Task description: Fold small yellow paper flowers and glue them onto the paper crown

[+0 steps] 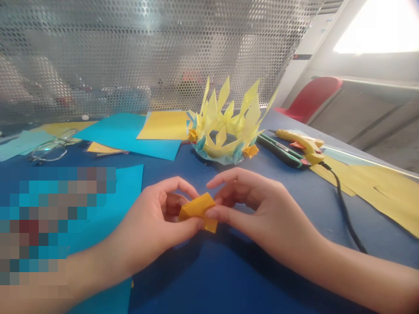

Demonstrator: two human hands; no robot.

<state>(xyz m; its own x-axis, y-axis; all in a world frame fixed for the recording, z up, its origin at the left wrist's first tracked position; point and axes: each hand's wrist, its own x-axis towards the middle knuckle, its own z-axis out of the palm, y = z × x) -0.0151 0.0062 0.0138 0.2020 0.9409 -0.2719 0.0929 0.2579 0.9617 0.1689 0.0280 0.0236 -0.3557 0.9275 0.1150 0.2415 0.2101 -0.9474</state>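
From my remote seat I see both hands closed on one small folded yellow paper (pixel 198 208), held at the center of my view over the blue bench (pixel 183 288). My left hand (pixel 159 222) pinches it from nine o'clock, thumb across the near face; my right hand (pixel 266 209) grips from three o'clock, thumb on its right side, index finger raised clear. Taking the paper as my dial's center, the pale yellow spiked crown (pixel 221 138) stands between twelve and one. Toward two lie a yellow glue gun (pixel 312 150) and, just beside it, a green-edged tool (pixel 279 150). Yellow paper strips (pixel 388 196) spread at three. Toward ten, a yellow sheet (pixel 165 125) overlaps a blue sheet (pixel 121 135); glasses (pixel 54 152) rest between nine and ten.
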